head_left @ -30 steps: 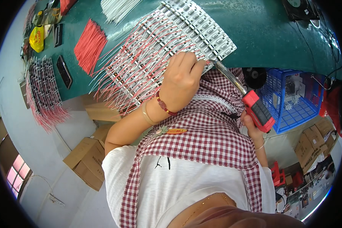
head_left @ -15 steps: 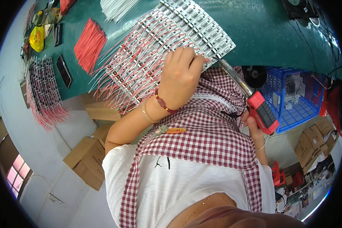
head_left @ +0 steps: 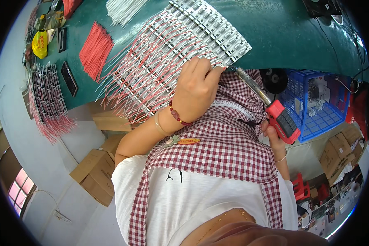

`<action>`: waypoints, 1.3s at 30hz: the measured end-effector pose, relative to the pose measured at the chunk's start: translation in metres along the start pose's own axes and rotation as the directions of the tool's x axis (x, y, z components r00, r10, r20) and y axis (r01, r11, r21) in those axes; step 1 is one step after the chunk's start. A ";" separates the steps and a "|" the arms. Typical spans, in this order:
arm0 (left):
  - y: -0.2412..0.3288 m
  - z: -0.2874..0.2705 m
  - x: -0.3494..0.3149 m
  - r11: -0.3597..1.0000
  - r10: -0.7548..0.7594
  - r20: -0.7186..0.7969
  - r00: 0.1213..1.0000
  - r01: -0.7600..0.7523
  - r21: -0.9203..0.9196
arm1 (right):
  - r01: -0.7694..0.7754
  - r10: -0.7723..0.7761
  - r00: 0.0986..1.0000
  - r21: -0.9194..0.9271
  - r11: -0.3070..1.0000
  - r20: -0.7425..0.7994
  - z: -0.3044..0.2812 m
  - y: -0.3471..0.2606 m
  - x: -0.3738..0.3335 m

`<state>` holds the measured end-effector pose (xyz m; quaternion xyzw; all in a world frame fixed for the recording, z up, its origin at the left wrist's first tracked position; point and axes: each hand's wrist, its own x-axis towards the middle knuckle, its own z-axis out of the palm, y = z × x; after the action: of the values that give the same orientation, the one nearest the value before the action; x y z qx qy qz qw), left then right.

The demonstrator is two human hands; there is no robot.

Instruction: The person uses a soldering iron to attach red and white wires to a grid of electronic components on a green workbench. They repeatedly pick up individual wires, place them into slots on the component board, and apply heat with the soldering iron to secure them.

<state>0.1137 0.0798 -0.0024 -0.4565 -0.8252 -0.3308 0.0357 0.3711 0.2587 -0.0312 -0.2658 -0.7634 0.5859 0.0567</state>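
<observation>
A panel of small metal-coloured boards [head_left: 211, 30] lies at the table's near edge, with many red and white wires [head_left: 151, 61] fanning leftward from it. My left hand [head_left: 197, 88] rests over its lower right part, thumb and fingers pinched at the edge; what they hold is too small to make out. In my right hand [head_left: 275, 137], partly hidden, is the handle of a red and black soldering gun [head_left: 282, 121]. Its long metal barrel slants up to the left, and the tip is close beside my left fingertips at the panel's edge.
Bundles of red wires [head_left: 95, 51] and white wires [head_left: 125, 10] lie on the green table [head_left: 274, 37]. Left are a phone [head_left: 69, 78], a wired panel [head_left: 49, 96] and a yellow bottle-like item [head_left: 39, 43]. A blue plastic crate [head_left: 315, 106] stands right, below the tabletop; cardboard boxes [head_left: 95, 176] stand left.
The soldering gun's tip has shifted slightly down and left, closer to my left fingertips. My left hand has dipped a little, still pinched. The panel appears slightly farther left.
</observation>
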 end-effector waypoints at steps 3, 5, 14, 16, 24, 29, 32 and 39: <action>0.001 -0.002 0.000 1.000 -0.001 0.006 1.000 0.001 -0.001 | 0.006 -0.004 0.999 -0.036 0.999 0.043 -0.003 0.004 -0.001; 0.001 -0.001 0.001 1.000 0.001 0.007 1.000 -0.001 0.000 | 0.038 -0.031 0.997 -0.087 0.995 0.071 -0.003 0.006 0.001; 0.002 -0.005 0.004 1.000 -0.019 0.036 0.999 0.020 -0.017 | 0.025 -0.025 1.000 -0.002 1.000 -0.018 0.001 -0.006 0.001; 0.002 -0.005 0.004 0.999 -0.025 0.042 0.999 0.026 -0.020 | 0.030 -0.030 0.999 -0.005 1.000 -0.014 0.000 -0.004 0.001; 0.001 -0.006 0.002 0.998 -0.034 0.056 0.998 0.032 0.047 | 0.055 -0.055 0.998 0.079 0.995 0.003 -0.002 -0.003 0.006; -0.005 -0.043 0.001 0.986 -0.145 0.031 0.989 0.142 0.092 | -0.002 -0.011 0.999 0.352 0.936 0.037 0.007 -0.016 0.014; -0.048 -0.085 -0.007 0.955 -0.254 -0.100 0.962 0.266 0.131 | 0.022 -0.026 1.000 0.399 0.917 0.004 0.006 -0.020 0.021; -0.152 -0.149 0.007 0.846 -0.419 -0.269 0.867 0.480 0.230 | 0.126 -0.117 0.992 0.494 0.860 -0.050 0.015 -0.054 0.054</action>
<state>-0.0444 -0.0567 0.0385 -0.2019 -0.9402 -0.2513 0.1096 0.3010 0.2613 0.0018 -0.1991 -0.6019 0.7551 0.1670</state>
